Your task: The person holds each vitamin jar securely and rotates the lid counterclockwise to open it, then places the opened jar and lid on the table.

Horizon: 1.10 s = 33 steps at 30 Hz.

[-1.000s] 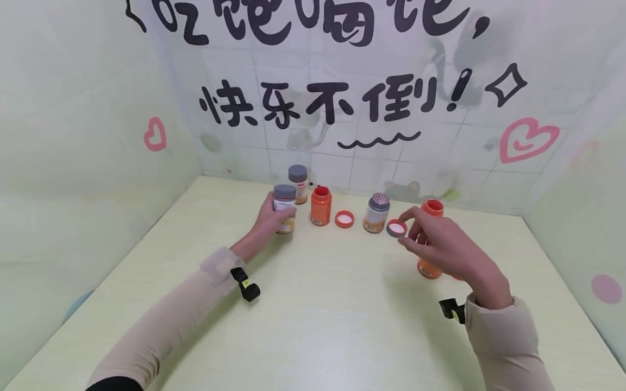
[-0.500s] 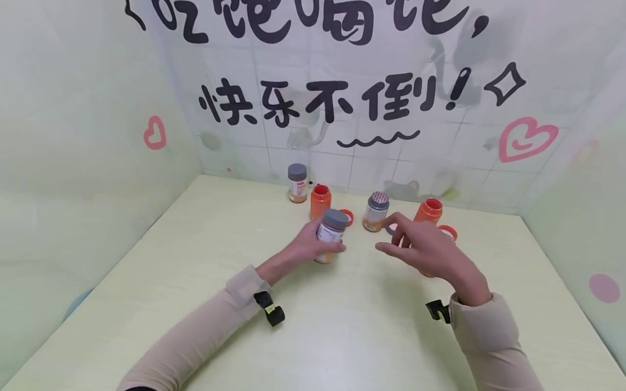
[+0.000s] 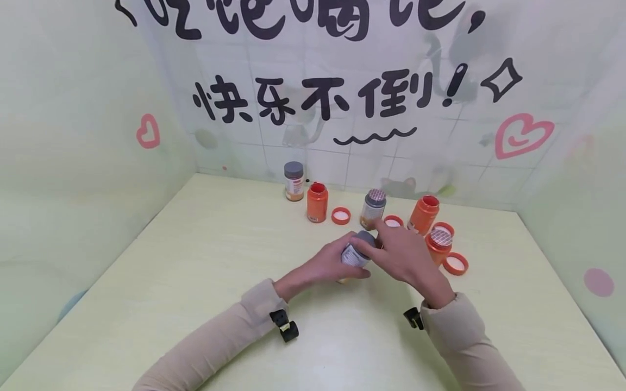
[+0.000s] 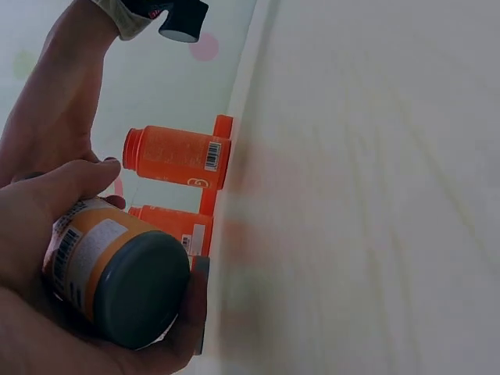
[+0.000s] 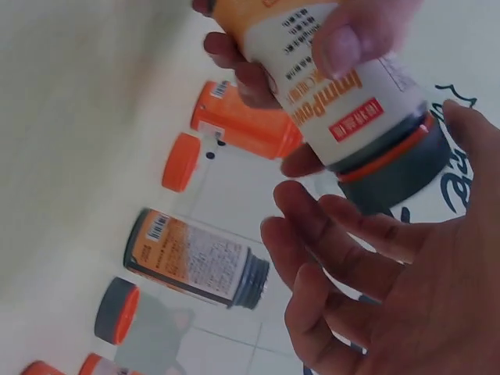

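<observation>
In the head view my left hand point(image 3: 323, 267) grips a tilted supplement bottle point(image 3: 354, 257) above the table. Its dark grey screw cap point(image 5: 400, 168) is on, with an orange-red ring under it, and its label is white and orange. My right hand point(image 3: 405, 253) is at the capped end, thumb and fingers spread on either side of the cap. The right wrist view shows those fingers only loosely bent, not closed on the cap; whether a fingertip touches it is hard to tell. In the left wrist view the bottle's dark base point(image 4: 142, 291) faces the camera.
Behind stand a capped grey-lidded bottle point(image 3: 294, 182), an uncapped orange bottle point(image 3: 317, 204), a foil-sealed grey bottle point(image 3: 373, 209) and another uncapped orange one point(image 3: 423, 215). A foil-sealed orange bottle point(image 3: 438, 247) stands at right. Several loose caps, including a red one point(image 3: 456, 264), lie among them.
My left hand has carried the bottle from the back left toward the middle and tilted it. My right hand has moved left and reached its cap.
</observation>
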Each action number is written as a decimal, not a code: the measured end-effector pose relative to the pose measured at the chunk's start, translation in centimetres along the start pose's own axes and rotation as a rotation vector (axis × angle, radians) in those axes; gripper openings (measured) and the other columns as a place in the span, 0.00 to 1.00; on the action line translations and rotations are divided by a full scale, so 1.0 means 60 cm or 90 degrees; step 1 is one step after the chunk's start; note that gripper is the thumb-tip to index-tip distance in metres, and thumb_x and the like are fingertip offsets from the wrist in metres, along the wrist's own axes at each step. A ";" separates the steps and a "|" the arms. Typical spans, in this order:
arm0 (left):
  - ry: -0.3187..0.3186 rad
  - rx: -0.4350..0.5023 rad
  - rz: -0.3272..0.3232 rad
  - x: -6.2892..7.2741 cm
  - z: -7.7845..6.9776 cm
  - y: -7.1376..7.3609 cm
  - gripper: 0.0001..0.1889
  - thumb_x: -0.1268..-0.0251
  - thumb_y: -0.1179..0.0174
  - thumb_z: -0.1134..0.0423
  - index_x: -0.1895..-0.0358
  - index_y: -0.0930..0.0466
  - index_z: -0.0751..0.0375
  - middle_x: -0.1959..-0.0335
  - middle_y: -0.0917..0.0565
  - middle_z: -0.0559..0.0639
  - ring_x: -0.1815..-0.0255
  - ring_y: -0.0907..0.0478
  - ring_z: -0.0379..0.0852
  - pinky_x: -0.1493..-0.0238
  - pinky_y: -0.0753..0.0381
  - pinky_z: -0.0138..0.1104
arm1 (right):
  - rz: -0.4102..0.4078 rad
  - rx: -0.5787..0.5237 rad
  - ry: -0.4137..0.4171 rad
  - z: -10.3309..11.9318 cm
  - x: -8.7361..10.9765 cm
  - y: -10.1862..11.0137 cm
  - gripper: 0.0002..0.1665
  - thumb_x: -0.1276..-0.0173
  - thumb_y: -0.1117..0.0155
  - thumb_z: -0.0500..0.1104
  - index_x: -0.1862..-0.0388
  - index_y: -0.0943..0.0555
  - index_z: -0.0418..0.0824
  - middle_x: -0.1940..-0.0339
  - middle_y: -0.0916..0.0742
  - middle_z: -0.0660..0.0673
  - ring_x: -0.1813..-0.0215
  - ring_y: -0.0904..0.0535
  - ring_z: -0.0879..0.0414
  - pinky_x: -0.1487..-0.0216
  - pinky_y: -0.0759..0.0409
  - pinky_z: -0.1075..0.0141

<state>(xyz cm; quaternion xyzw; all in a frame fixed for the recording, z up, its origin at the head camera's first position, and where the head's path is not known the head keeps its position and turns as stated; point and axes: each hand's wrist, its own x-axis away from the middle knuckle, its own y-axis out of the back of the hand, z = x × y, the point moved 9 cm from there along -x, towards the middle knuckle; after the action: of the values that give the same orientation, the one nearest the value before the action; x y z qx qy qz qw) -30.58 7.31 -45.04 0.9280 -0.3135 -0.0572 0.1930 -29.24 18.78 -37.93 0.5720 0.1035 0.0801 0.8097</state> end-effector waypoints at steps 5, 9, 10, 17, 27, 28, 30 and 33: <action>0.005 -0.091 -0.027 0.010 -0.008 -0.011 0.28 0.39 0.25 0.57 0.40 0.29 0.44 0.44 0.17 0.50 0.50 0.19 0.45 0.55 0.17 0.35 | -0.006 0.040 -0.031 -0.005 0.002 -0.012 0.43 0.31 0.55 0.82 0.62 0.17 0.45 0.77 0.18 0.48 0.75 0.24 0.54 0.75 0.31 0.65; 0.000 -0.184 -0.058 0.019 -0.018 -0.014 0.28 0.40 0.25 0.57 0.39 0.27 0.48 0.45 0.15 0.50 0.49 0.18 0.44 0.51 0.18 0.34 | 0.030 0.033 -0.075 -0.012 0.007 -0.026 0.47 0.33 0.60 0.85 0.76 0.21 0.46 0.82 0.23 0.47 0.78 0.26 0.53 0.77 0.33 0.64; -0.002 -0.198 -0.066 0.020 -0.020 -0.013 0.28 0.40 0.25 0.57 0.38 0.27 0.49 0.45 0.15 0.50 0.48 0.18 0.45 0.50 0.18 0.35 | 0.036 0.028 -0.085 -0.014 0.008 -0.029 0.47 0.33 0.61 0.85 0.75 0.21 0.45 0.82 0.23 0.47 0.78 0.26 0.53 0.77 0.33 0.64; 0.004 -0.169 -0.057 0.017 -0.014 -0.011 0.29 0.41 0.24 0.57 0.39 0.29 0.49 0.46 0.15 0.50 0.49 0.18 0.44 0.53 0.18 0.33 | 0.039 0.016 -0.105 -0.017 0.005 -0.033 0.44 0.28 0.59 0.79 0.79 0.23 0.44 0.83 0.23 0.46 0.79 0.27 0.52 0.79 0.34 0.64; -0.021 -0.081 0.024 0.013 -0.002 -0.015 0.25 0.39 0.29 0.65 0.43 0.31 0.46 0.46 0.17 0.51 0.51 0.20 0.44 0.57 0.17 0.33 | -0.001 0.045 -0.023 0.004 -0.001 -0.032 0.38 0.24 0.53 0.69 0.88 0.32 0.46 0.89 0.30 0.49 0.84 0.33 0.54 0.80 0.39 0.66; -0.019 -0.075 0.029 0.013 -0.001 -0.015 0.25 0.39 0.29 0.66 0.43 0.31 0.46 0.46 0.17 0.51 0.51 0.20 0.45 0.58 0.16 0.33 | -0.003 0.049 -0.018 0.005 -0.002 -0.032 0.38 0.25 0.52 0.69 0.88 0.33 0.46 0.90 0.30 0.49 0.84 0.33 0.54 0.80 0.40 0.66; -0.015 -0.068 0.036 0.013 0.000 -0.014 0.25 0.39 0.29 0.66 0.43 0.31 0.46 0.46 0.17 0.51 0.52 0.20 0.45 0.61 0.15 0.33 | -0.005 0.055 -0.010 0.007 -0.003 -0.033 0.37 0.25 0.52 0.68 0.88 0.33 0.46 0.90 0.31 0.49 0.84 0.34 0.54 0.80 0.40 0.66; -0.011 -0.066 0.039 0.013 0.001 -0.012 0.25 0.39 0.30 0.66 0.42 0.31 0.45 0.47 0.18 0.50 0.53 0.20 0.46 0.64 0.15 0.33 | -0.008 0.059 0.004 0.010 -0.005 -0.032 0.37 0.25 0.51 0.67 0.88 0.33 0.46 0.89 0.31 0.49 0.83 0.35 0.54 0.80 0.41 0.66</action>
<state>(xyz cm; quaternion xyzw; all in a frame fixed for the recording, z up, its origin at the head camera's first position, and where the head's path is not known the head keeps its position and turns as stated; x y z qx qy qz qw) -29.59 7.33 -45.35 0.9062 -0.3399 -0.0754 0.2399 -29.38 17.50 -39.53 0.6079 0.1133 0.0723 0.7825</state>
